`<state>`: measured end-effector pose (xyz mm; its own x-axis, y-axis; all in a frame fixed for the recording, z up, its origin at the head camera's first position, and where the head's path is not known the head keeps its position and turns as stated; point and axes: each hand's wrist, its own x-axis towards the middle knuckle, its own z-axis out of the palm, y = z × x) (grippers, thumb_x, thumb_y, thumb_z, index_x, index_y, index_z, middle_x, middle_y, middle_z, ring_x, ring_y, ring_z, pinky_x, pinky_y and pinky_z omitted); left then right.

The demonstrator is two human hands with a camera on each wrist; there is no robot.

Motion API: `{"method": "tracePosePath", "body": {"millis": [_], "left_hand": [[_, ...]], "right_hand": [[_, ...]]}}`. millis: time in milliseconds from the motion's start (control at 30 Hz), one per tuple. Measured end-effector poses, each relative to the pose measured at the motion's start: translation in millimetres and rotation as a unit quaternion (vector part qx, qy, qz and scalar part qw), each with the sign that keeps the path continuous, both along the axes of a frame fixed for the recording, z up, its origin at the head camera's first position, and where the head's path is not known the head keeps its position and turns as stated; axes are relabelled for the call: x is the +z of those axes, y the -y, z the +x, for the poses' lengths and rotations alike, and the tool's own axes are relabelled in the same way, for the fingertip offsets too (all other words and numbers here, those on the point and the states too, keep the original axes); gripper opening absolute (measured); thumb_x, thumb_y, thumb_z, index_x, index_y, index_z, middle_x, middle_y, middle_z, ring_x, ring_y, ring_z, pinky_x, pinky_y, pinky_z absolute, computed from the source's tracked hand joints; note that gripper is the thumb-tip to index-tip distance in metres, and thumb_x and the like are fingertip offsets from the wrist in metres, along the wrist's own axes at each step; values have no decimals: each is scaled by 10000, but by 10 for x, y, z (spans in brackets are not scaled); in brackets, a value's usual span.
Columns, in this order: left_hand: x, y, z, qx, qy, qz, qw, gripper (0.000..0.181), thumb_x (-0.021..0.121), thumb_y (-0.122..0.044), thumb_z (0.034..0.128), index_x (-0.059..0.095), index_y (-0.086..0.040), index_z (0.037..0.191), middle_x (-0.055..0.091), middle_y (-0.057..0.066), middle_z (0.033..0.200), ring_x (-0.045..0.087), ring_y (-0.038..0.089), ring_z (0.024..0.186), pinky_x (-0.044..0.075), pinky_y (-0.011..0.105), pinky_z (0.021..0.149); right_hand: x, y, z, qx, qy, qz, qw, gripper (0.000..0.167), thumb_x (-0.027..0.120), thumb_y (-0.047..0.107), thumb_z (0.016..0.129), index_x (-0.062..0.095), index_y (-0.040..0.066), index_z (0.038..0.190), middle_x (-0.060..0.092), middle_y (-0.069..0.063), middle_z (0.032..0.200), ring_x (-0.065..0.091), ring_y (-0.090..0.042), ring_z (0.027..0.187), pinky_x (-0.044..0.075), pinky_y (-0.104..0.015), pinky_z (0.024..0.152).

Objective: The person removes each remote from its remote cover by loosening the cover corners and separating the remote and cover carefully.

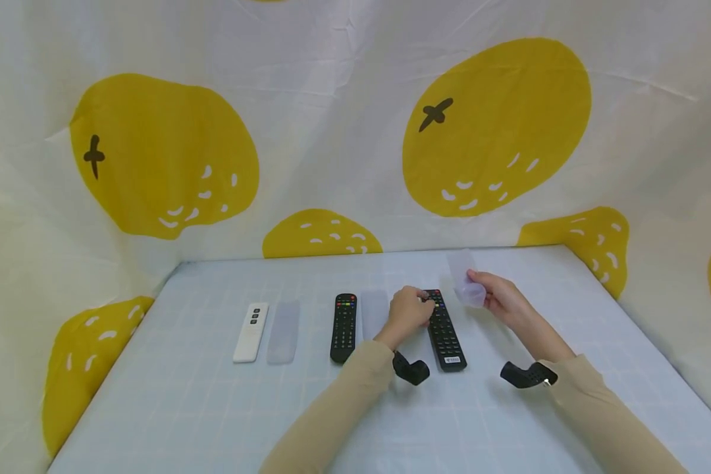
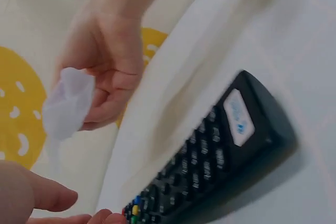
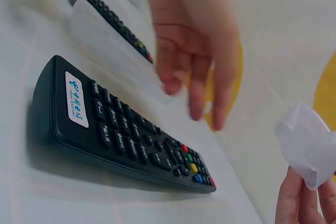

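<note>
A black remote control [image 1: 446, 339] with a white label lies on the table, its coloured buttons at the far end. Over that far end hovers my left hand [image 1: 407, 313]; in the right wrist view its fingers [image 3: 202, 85] hang loosely above the remote and hold nothing. To the right, my right hand [image 1: 505, 301] pinches a thin translucent plastic sleeve [image 1: 463, 271], raised off the table. The sleeve [image 2: 68, 103] looks crumpled near the fingers in the left wrist view.
Left of my left hand lie a translucent sleeve [image 1: 373, 309] and a second black remote [image 1: 344, 326]. Farther left are another translucent sleeve [image 1: 283, 332] and a slim white remote [image 1: 251, 332]. A fruit-patterned curtain [image 1: 332, 131] stands behind the table [image 1: 172, 395].
</note>
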<state>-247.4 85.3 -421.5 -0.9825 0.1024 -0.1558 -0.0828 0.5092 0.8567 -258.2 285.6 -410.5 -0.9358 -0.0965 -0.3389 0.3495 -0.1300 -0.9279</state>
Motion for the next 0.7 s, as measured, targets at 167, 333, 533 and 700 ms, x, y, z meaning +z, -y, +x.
{"method": "tracePosePath", "body": {"millis": [167,333,533,700], "left_hand": [[166,10,-137,27,215,1284,9915,334,582,-248,940,673,-19,1166,730,91,956,694,147,767,547,201,674],[230,-40,-226,163,754,2208,9723,444,620,-347,910,655,-1,1186,713,135,1088,709,228,939,568,306,838],[238,-77,-300,153,1293,2612,9565,460,658,-378,880,642,-46,1197,698,137,1140,701,223,968,547,321,896],[248,-80,-337,-85,1440,2622,9542,384,695,-313,873,671,-57,1159,705,119,1116,708,204,940,554,270,861]], "right_hand": [[1,17,25,109,-161,-292,9994,60,590,215,953,604,157,965,629,121,873,596,-9,834,526,-166,758],[-20,22,68,253,-195,-410,9986,173,572,187,962,660,225,819,650,115,853,608,-15,814,532,-175,749],[-13,32,100,434,-188,-46,9989,78,567,250,969,623,196,963,627,123,899,590,-27,844,534,-174,769],[0,45,94,495,-259,20,9984,79,553,246,976,616,200,966,625,123,906,586,-29,852,530,-173,778]]}}
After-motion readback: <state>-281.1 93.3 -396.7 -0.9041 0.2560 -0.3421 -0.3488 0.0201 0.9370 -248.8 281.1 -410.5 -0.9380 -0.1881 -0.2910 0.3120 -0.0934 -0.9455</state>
